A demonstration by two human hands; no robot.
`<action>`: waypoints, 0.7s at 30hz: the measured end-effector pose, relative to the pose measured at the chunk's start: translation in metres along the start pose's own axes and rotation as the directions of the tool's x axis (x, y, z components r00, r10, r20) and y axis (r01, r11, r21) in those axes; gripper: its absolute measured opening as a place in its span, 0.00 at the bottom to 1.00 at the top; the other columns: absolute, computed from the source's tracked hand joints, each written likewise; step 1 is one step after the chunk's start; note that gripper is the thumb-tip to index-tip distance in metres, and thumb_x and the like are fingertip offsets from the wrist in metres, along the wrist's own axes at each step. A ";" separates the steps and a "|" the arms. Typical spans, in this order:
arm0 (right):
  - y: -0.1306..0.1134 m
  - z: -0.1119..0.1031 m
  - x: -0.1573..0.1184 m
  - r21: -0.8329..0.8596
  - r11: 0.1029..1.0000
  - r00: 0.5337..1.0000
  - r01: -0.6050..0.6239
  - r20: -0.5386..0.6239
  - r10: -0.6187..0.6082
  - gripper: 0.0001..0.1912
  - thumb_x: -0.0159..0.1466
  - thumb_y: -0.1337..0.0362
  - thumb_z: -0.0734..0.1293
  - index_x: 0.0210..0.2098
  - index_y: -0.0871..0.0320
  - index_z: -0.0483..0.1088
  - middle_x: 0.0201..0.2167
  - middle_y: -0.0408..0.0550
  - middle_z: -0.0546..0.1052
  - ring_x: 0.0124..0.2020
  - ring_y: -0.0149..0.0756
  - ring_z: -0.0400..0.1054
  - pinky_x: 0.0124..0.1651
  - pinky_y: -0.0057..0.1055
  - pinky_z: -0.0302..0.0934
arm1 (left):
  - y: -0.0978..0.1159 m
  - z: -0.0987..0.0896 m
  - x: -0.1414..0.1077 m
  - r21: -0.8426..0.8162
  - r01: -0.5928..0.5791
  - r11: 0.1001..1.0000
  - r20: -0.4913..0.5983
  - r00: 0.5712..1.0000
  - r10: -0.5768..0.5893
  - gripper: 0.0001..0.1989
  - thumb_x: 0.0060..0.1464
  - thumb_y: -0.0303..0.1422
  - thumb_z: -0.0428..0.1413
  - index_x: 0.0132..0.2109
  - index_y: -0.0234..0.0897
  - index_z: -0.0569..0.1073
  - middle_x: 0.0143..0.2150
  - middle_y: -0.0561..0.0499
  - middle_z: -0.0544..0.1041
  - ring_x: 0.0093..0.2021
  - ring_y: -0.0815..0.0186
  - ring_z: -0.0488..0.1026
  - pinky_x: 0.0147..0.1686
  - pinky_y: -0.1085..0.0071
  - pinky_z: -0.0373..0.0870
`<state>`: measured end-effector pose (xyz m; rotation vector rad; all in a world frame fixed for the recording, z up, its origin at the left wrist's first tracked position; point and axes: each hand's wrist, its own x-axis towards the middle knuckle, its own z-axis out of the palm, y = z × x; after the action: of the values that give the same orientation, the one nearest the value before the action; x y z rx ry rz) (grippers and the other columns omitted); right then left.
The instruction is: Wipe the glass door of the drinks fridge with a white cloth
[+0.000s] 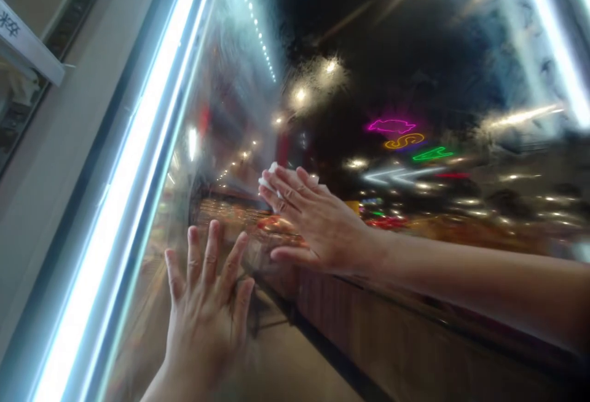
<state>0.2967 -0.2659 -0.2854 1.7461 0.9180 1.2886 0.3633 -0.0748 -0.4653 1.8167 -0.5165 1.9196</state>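
Note:
A large glass pane point(313, 15) fills the view in front of me, with smears and lights showing on and through it. My right hand point(313, 217) reaches in from the right and presses a white tissue point(273, 171) flat against the glass. The fingers lie over the tissue, and its crumpled edge shows past the fingertips. Lower and to the left, my left hand point(207, 303) is spread on the pane with fingers apart and nothing in it.
A bright light tube point(124, 174) runs slanting along the pane's left edge, beside a grey frame point(69, 144). Far left is a shelf with a white label strip point(27, 39). Neon shapes point(391, 126) and a dark rail point(313, 340) appear in or beyond the glass.

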 end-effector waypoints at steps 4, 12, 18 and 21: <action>0.033 -0.009 0.008 0.015 0.993 0.991 0.115 0.061 -0.116 0.50 0.71 0.33 0.51 0.77 0.63 0.42 0.79 0.51 0.43 0.80 0.44 0.33 0.80 0.47 0.28 | -0.015 -0.003 0.049 -0.006 -0.038 0.999 -0.035 0.999 0.037 0.38 0.70 0.34 0.49 0.78 0.54 0.40 0.82 0.47 0.37 0.81 0.50 0.30 0.75 0.34 0.34; 0.064 -0.017 0.033 0.006 0.999 0.999 0.033 0.029 -0.033 0.52 0.70 0.31 0.52 0.77 0.65 0.42 0.79 0.55 0.43 0.80 0.44 0.30 0.80 0.49 0.30 | -0.006 -0.011 0.111 -0.028 -0.111 0.993 -0.063 0.992 0.109 0.31 0.71 0.39 0.46 0.77 0.52 0.50 0.81 0.49 0.41 0.80 0.48 0.31 0.76 0.35 0.33; 0.105 -0.037 0.024 0.006 0.937 0.937 -0.348 0.020 0.348 0.52 0.71 0.32 0.48 0.77 0.68 0.40 0.79 0.58 0.40 0.80 0.50 0.29 0.79 0.56 0.30 | 0.017 -0.013 0.123 -0.051 -0.118 0.992 -0.083 0.990 0.114 0.34 0.71 0.37 0.48 0.77 0.56 0.43 0.82 0.50 0.39 0.80 0.47 0.31 0.75 0.33 0.34; 0.095 -0.037 -0.003 0.016 0.989 0.988 -0.150 0.045 0.149 0.54 0.70 0.30 0.50 0.77 0.67 0.40 0.79 0.57 0.42 0.80 0.47 0.28 0.80 0.52 0.31 | 0.033 -0.008 0.124 -0.060 -0.131 0.990 -0.073 0.989 0.127 0.36 0.70 0.38 0.48 0.77 0.57 0.40 0.82 0.51 0.39 0.80 0.45 0.30 0.74 0.30 0.36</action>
<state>0.2706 -0.3051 -0.1950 1.8807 0.7896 1.3343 0.3333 -0.0899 -0.3407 1.7073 -0.6795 2.0185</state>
